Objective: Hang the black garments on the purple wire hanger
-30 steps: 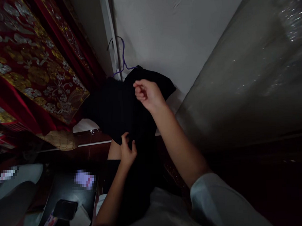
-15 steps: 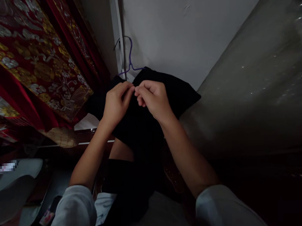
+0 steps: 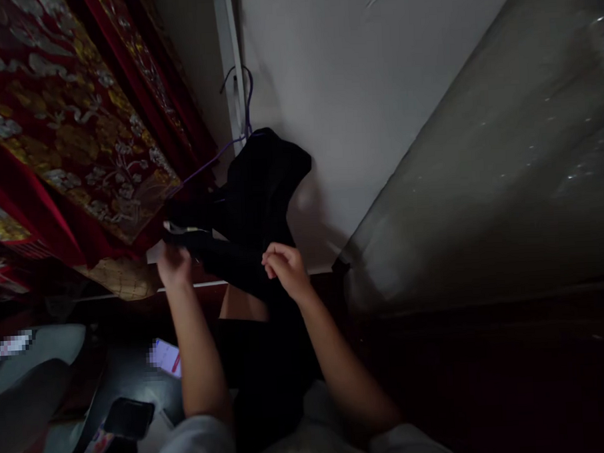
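A black garment (image 3: 260, 188) hangs on a purple wire hanger (image 3: 241, 102) hooked by the white door frame. My left hand (image 3: 173, 265) is closed on the garment's left edge, pulling it out sideways; its fingers are partly blurred. My right hand (image 3: 284, 267) is pinched shut on the cloth lower down, at the middle of the garment. Both forearms reach up from white sleeves at the bottom of the view.
A red and gold embroidered cloth (image 3: 62, 123) hangs at the left. A white wall (image 3: 356, 84) stands behind, and a grey sparkly fabric (image 3: 505, 177) fills the right. Below left lie a dark phone (image 3: 127, 418), a small card (image 3: 165, 356) and a pale cushion (image 3: 33, 378).
Both hands have come down from the top of the garment. The left one has moved out to the left, the right one lower, and the cloth is now stretched between them.
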The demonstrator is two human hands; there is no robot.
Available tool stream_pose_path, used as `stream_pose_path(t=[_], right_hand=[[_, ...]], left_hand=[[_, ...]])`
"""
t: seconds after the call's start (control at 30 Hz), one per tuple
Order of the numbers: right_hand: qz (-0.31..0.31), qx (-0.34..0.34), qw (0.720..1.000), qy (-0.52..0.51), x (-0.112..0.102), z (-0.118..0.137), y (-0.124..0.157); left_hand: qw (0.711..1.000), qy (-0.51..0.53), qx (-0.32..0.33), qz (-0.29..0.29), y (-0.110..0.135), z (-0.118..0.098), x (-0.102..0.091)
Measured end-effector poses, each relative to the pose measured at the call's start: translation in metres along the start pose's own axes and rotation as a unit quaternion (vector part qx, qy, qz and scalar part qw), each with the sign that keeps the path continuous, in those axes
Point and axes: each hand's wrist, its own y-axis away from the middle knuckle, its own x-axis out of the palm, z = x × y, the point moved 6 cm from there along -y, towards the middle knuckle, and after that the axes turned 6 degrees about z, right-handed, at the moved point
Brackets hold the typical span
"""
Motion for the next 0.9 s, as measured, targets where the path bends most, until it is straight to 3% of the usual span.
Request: stream_pose_path(t=[0.1, 0.13, 0.23, 0.27, 0.3, 0.4, 0.47, 0.53, 0.63, 0.73, 0.83, 0.9], right_hand=[[0.041, 0.036, 0.998, -0.011, 0.006, -0.007, 0.013], [0.073, 0.047, 0.996, 0.004, 0.006, -0.008, 0.015], [0.189, 0.095, 0.975, 0.065, 0.005, -0.012, 0.020], [0.198, 0.100, 0.972, 0.079, 0.001, -0.011, 0.021], [0.182, 0.089, 0.975, 0.093, -0.003, -0.009, 0.021], [0.085, -0.008, 0.986, 0.145, -0.009, 0.005, 0.021], [0.099, -0.047, 0.983, 0.150, 0.004, 0.008, 0.025], [0.131, -0.047, 0.984, 0.110, 0.019, 0.006, 0.029], [0.081, -0.012, 0.996, 0.027, 0.019, 0.009, 0.031], [0.033, 0.085, 0.994, -0.061, 0.003, 0.024, 0.030], [0.121, 0.169, 0.973, -0.095, -0.011, 0.056, 0.023], [0.187, 0.166, 0.967, -0.047, -0.024, 0.084, 0.014]], left_hand=[[0.993, 0.085, -0.074, -0.019, 0.066, 0.034, 0.032], [0.977, 0.156, -0.138, -0.036, 0.081, 0.045, 0.042], [0.871, 0.368, -0.305, -0.113, 0.100, 0.062, 0.061], [0.842, 0.411, -0.324, -0.134, 0.098, 0.059, 0.064], [0.833, 0.429, -0.318, -0.144, 0.094, 0.051, 0.066], [0.873, 0.406, -0.252, -0.096, 0.080, 0.009, 0.076], [0.924, 0.323, -0.205, -0.030, 0.079, -0.025, 0.092], [0.969, 0.200, -0.143, 0.039, 0.079, -0.059, 0.109], [0.993, 0.060, -0.038, 0.090, 0.074, -0.094, 0.124], [0.986, 0.059, -0.011, 0.155, 0.062, -0.092, 0.132], [0.957, 0.054, -0.026, 0.285, 0.058, -0.067, 0.142], [0.935, 0.011, -0.011, 0.355, 0.060, -0.050, 0.140]])
